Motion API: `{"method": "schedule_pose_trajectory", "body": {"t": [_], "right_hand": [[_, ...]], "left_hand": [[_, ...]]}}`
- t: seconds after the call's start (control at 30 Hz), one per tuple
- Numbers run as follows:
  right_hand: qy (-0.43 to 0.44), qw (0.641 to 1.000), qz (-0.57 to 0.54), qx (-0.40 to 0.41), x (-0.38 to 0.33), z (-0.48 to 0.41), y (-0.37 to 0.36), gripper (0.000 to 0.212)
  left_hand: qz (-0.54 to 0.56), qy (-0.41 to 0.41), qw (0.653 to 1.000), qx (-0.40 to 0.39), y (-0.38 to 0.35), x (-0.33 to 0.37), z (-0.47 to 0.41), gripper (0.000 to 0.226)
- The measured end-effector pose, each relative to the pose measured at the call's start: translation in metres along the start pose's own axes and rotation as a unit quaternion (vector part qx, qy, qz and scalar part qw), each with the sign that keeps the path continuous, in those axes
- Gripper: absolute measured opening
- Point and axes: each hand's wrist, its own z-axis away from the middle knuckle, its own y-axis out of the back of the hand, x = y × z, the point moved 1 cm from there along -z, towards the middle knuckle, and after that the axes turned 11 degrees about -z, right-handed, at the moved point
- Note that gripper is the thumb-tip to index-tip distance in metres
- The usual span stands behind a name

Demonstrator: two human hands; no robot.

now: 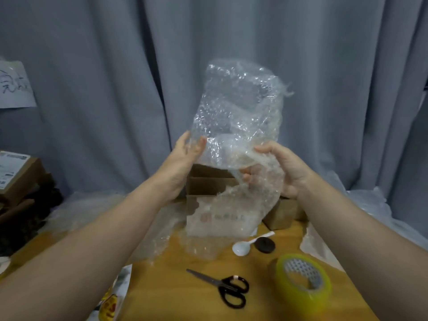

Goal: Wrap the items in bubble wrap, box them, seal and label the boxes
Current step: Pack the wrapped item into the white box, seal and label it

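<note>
I hold a crumpled sheet of clear bubble wrap (238, 117) up in front of me, above the table. My left hand (183, 163) pinches its left edge between thumb and fingers. My right hand (280, 170) grips its lower right part with curled fingers, and a tail of wrap hangs down from it. Behind the wrap stands an open cardboard box (208, 181). On the wooden table (176, 293) lie a white spoon (245, 245) and a small black round lid (264, 244), both unwrapped.
Black scissors (228, 288) and a roll of yellowish tape (303, 281) lie near the front. More bubble wrap (152, 237) is spread at the left. A small brown box (281, 215) sits at right, stacked boxes (16, 179) at far left. Grey curtain behind.
</note>
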Motion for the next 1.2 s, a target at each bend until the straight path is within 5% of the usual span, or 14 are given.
{"method": "schedule_pose_trajectory", "body": {"t": [0.13, 0.2, 0.3, 0.4, 0.57, 0.67, 0.73, 0.8, 0.87, 0.9, 0.97, 1.07, 1.13, 1.2], "right_hand": [[0.099, 0.99, 0.072, 0.075, -0.002, -0.004, 0.017, 0.054], [0.189, 0.964, 0.033, 0.184, -0.004, -0.005, 0.026, 0.054], [0.251, 0.929, 0.024, 0.27, -0.006, -0.004, 0.043, 0.057], [0.241, 0.904, 0.148, 0.321, -0.006, -0.003, 0.054, 0.047], [0.313, 0.807, 0.324, 0.383, -0.003, -0.009, 0.052, 0.041], [0.341, 0.774, 0.482, 0.23, -0.002, -0.003, 0.027, 0.064], [0.258, 0.798, 0.537, 0.09, 0.006, -0.005, 0.006, 0.088], [0.201, 0.783, 0.587, 0.041, 0.011, -0.013, 0.002, 0.082], [0.211, 0.752, 0.622, 0.055, 0.01, -0.021, 0.0, 0.029], [0.224, 0.743, 0.627, 0.069, 0.008, -0.024, 0.001, 0.019], [0.252, 0.701, 0.661, 0.085, 0.004, -0.025, -0.004, 0.036], [0.295, 0.645, 0.697, 0.108, -0.003, -0.029, -0.015, 0.027], [0.26, 0.629, 0.72, 0.137, -0.008, -0.033, -0.016, 0.028], [0.24, 0.617, 0.733, 0.156, -0.013, -0.033, -0.017, 0.037]], "left_hand": [[-0.017, -0.042, 0.995, 0.091, -0.006, 0.01, -0.004, 0.022], [-0.047, -0.053, 0.984, 0.161, -0.002, 0.011, -0.004, 0.013], [-0.128, -0.091, 0.961, 0.228, 0.007, 0.017, 0.002, 0.013], [-0.182, -0.113, 0.944, 0.25, 0.02, 0.017, 0.001, 0.017], [-0.245, -0.129, 0.93, 0.241, 0.026, 0.031, -0.004, 0.018], [-0.226, -0.144, 0.941, 0.206, 0.021, 0.046, -0.004, 0.018], [-0.215, -0.144, 0.949, 0.18, 0.015, 0.053, -0.004, 0.017], [-0.251, -0.146, 0.942, 0.168, 0.014, 0.057, -0.005, 0.02], [-0.379, -0.144, 0.894, 0.192, 0.022, 0.058, -0.008, 0.032], [-0.44, -0.136, 0.863, 0.205, 0.027, 0.057, -0.009, 0.038], [-0.478, -0.117, 0.842, 0.223, 0.034, 0.055, -0.008, 0.046], [-0.438, -0.125, 0.866, 0.205, 0.034, 0.057, -0.004, 0.078], [-0.527, -0.164, 0.818, 0.165, 0.034, 0.058, -0.001, 0.1], [-0.656, -0.182, 0.722, 0.12, 0.034, 0.056, 0.0, 0.095]]}}
